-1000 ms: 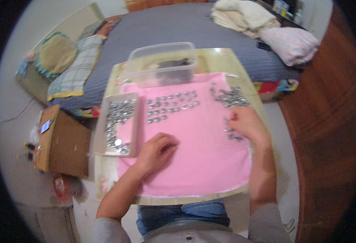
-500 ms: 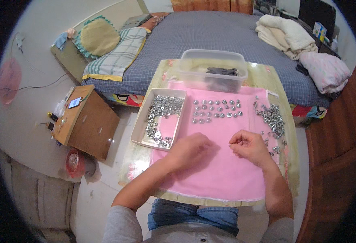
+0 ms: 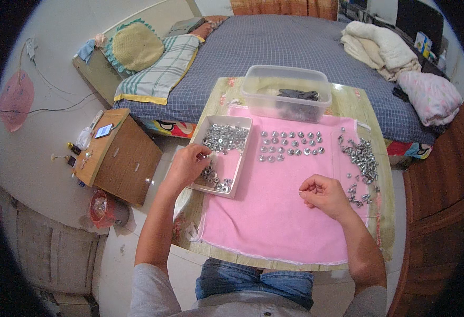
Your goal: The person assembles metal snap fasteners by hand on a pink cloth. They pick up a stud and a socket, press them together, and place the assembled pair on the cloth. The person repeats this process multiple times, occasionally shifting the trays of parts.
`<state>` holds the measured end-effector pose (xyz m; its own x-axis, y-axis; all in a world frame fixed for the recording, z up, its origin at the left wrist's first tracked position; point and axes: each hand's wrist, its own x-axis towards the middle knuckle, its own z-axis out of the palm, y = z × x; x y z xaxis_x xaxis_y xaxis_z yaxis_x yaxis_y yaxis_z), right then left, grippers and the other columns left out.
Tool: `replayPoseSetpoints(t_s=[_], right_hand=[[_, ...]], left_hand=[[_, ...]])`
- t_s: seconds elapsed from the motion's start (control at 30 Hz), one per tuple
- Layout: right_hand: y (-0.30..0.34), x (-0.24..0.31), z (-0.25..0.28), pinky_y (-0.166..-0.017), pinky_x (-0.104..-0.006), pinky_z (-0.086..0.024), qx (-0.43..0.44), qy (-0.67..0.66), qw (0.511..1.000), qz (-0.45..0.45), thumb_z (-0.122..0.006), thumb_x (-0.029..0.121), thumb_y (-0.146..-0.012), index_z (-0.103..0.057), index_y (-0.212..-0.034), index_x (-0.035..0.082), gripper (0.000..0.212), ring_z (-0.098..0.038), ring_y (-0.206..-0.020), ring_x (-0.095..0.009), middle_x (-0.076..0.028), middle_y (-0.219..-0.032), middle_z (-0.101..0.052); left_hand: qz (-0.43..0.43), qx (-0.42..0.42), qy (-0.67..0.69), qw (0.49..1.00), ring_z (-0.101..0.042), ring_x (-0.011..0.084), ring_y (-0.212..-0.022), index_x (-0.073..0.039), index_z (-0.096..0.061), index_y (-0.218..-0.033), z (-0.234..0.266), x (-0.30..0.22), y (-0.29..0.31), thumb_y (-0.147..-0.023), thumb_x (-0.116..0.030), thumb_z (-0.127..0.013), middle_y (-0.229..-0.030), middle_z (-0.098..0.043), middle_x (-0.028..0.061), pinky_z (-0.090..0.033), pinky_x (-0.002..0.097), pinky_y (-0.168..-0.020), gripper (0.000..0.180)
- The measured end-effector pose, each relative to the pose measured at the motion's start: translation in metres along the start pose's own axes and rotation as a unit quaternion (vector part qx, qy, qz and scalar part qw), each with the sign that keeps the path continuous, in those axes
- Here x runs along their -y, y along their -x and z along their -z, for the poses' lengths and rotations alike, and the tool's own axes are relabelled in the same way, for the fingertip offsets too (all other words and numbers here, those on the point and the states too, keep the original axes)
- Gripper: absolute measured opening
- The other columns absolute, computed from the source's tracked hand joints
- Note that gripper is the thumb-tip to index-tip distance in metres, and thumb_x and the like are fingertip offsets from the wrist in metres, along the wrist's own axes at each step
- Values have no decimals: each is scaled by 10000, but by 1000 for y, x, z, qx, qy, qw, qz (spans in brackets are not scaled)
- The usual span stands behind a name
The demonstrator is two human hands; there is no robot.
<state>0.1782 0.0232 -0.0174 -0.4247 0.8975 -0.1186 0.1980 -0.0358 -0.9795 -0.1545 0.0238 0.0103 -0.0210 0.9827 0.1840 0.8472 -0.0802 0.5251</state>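
Observation:
My left hand [image 3: 189,166] is over the left side of a white open box [image 3: 236,178], its bent fingertips close together among loose metal flange nuts [image 3: 224,138]. Whatever those fingers hold is hidden. Above a pink cloth [image 3: 263,211], my right hand [image 3: 324,196] has its fingers curled and the thumb pressed to them; anything in that pinch is too small to make out. Several rows of bolt-and-nut pieces [image 3: 294,142] stand on the cloth beyond my hands. To the right of my right hand lies a loose pile of small bolts [image 3: 361,161].
A clear plastic tub [image 3: 285,105] with dark items inside stands at the table's far edge. Behind it is a bed [image 3: 274,47] with a blue-grey checked cover. On the left, a wooden cabinet [image 3: 121,169] carries a phone [image 3: 104,131]; a bin [image 3: 105,208] stands beside it.
My left hand has moved left from the cloth to the nuts in the white box. The right hand stays nearly in place, still pinched. The whole view has shifted slightly.

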Motion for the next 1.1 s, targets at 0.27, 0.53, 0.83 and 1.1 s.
replayPoseSetpoints(t_s=[0.27, 0.53, 0.83, 1.1], right_hand=[[0, -5, 1, -464, -167, -399, -3, -10, 1000, 4, -610, 47, -742, -560, -792, -13, 93, -484, -528, -32, 3, -619, -530], [0, 0, 0, -466, -169, -400, -3, 5, 1000, -2, -613, 51, -739, -564, -798, -10, 98, -482, -528, -32, 6, -625, -530], [0, -1, 0, -468, -172, -399, 1, -7, 1000, -3, -613, 55, -741, -569, -803, -8, 99, -474, -527, -35, 11, -625, -523], [-2, -6, 0, -465, -170, -398, 10, -25, 1000, 5, -613, 55, -741, -567, -808, -11, 105, -475, -533, -33, 9, -632, -524]], left_hand=[[-42, 107, 8, 993, -579, 239, -670, -24, -625, -763, 2, -1, 3, -613, -84, -673, -730, -588, 123, -459, 309, -635, 169], [-80, 180, -39, 980, -552, 208, -717, -28, -603, -730, 5, 2, 0, -622, -69, -683, -751, -565, 82, -445, 292, -648, 140], [-28, 186, -2, 982, -553, 153, -682, -13, -587, -756, 5, -3, -3, -695, -61, -636, -724, -581, 65, -445, 270, -620, 91], [78, 93, 186, 975, -552, 87, -633, 25, -564, -780, -7, -10, -4, -776, -60, -578, -717, -583, 41, -460, 220, -574, 87]])
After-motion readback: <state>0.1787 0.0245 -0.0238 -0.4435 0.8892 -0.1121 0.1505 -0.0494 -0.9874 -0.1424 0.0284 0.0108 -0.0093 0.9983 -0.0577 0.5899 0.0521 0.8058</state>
